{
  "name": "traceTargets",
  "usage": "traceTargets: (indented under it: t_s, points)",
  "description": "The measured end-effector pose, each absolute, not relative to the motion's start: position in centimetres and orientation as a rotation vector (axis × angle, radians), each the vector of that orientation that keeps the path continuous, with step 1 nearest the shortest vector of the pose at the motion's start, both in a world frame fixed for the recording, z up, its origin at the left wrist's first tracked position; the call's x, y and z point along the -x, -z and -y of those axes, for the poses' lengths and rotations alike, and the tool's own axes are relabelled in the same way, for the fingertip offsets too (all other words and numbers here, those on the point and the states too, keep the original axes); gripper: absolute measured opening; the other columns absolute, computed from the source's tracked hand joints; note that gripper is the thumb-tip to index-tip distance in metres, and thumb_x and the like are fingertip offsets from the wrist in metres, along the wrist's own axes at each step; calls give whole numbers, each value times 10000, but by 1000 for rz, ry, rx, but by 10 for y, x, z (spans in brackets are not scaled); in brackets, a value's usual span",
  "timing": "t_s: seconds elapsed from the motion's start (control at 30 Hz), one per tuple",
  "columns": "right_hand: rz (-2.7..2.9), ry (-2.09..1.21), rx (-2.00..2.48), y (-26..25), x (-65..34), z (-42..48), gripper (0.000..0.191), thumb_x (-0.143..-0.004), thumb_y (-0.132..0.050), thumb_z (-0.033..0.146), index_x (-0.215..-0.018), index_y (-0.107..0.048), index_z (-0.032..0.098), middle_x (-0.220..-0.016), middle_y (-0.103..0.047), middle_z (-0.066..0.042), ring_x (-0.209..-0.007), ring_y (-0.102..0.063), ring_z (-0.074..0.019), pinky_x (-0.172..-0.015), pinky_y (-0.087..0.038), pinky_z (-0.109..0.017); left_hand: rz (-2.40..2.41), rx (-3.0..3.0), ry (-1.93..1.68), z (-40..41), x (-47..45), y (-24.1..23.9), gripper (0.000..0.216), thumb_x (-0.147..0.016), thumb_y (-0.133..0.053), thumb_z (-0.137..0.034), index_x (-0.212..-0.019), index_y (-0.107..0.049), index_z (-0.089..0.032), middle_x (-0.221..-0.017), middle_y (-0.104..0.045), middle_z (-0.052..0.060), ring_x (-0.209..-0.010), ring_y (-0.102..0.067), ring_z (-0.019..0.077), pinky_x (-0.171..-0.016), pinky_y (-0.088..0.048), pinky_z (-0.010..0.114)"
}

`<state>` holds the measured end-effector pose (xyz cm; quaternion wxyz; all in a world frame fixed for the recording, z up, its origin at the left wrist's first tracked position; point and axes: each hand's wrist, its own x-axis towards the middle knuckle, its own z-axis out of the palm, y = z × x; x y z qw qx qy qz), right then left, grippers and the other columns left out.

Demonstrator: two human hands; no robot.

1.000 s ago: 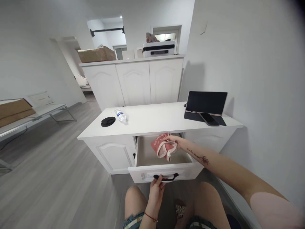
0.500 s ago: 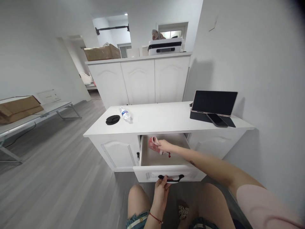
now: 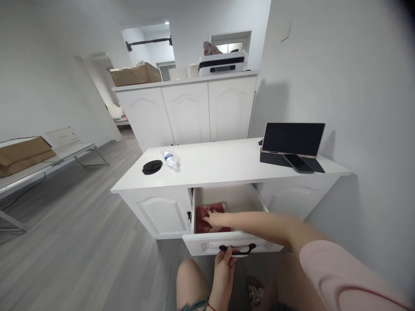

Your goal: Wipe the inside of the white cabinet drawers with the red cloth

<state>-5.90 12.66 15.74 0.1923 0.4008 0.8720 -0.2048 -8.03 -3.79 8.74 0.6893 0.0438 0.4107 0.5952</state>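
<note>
A white low cabinet [image 3: 210, 166] has its middle drawer [image 3: 227, 244] pulled out. A folded red cloth [image 3: 207, 212] lies flat in the drawer's left part. My right hand [image 3: 216, 221] rests on top of the cloth, fingers stretched flat and pressing it down. Below, my left hand [image 3: 226, 262] grips the drawer's black handle [image 3: 237, 249] from underneath, fingers curled around it.
On the cabinet top lie a water bottle [image 3: 169, 158], a black round lid [image 3: 151, 166], a propped tablet [image 3: 292, 139] and a phone [image 3: 298, 163]. A taller white cabinet [image 3: 188, 110] stands behind, a wall on the right, and a folding table with a cardboard box [image 3: 22, 155] at left.
My right hand has carried the red cloth down from above the drawer and laid it flat on the drawer's floor. My left hand has kept its hold on the handle.
</note>
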Motion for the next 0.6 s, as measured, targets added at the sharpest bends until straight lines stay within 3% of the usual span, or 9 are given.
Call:
traceTargets:
  t_s: [0.1, 0.2, 0.33, 0.5, 0.6]
  points:
    - [-2429, 480, -1171, -147, 72, -125, 858, -755, -676, 237, -1537, -325, 194, -1609, -184, -255, -1391, -309, -532, -943, -472, -654, -919, -78, -1324, 38, 81, -93, 333, -506, -946, -297, -635, -673, -158, -739, -733, 58, -689, -674, 136, -659, -489, 216]
    - [-2398, 402, -1189, -140, 78, -134, 902, -713, -654, 125, -1543, -310, 205, -1610, -201, -225, -1396, -338, -490, -986, -463, -617, -931, -51, -1317, 37, 80, -97, 378, -432, -967, -289, -577, -645, -156, -676, -709, 48, -634, -646, 121, -631, -472, 211]
    - [-2439, 363, -1162, -135, 79, -153, 903, -684, -657, 72, -1525, -332, 119, -1587, -212, -286, -1390, -354, -482, -1036, -430, -575, -923, -30, -1303, 36, 81, -101, 408, -396, -975, -296, -557, -624, -163, -656, -697, 45, -628, -648, 128, -670, -490, 229]
    - [-2472, 356, -1199, -126, 83, -181, 829, -749, -684, 175, -1500, -347, 76, -1546, -275, -333, -1393, -363, -461, -1028, -431, -574, -932, -37, -1285, 36, 83, -97, 405, -401, -974, -317, -546, -623, -174, -633, -686, 26, -618, -635, 120, -636, -484, 217]
    - [-2454, 355, -1260, -121, 87, -201, 934, -703, -774, 281, -1508, -330, 117, -1559, -256, -323, -1396, -353, -468, -990, -464, -577, -924, -57, -1273, 36, 84, -93, 376, -434, -964, -339, -584, -661, -174, -671, -699, 31, -655, -647, 127, -642, -484, 210]
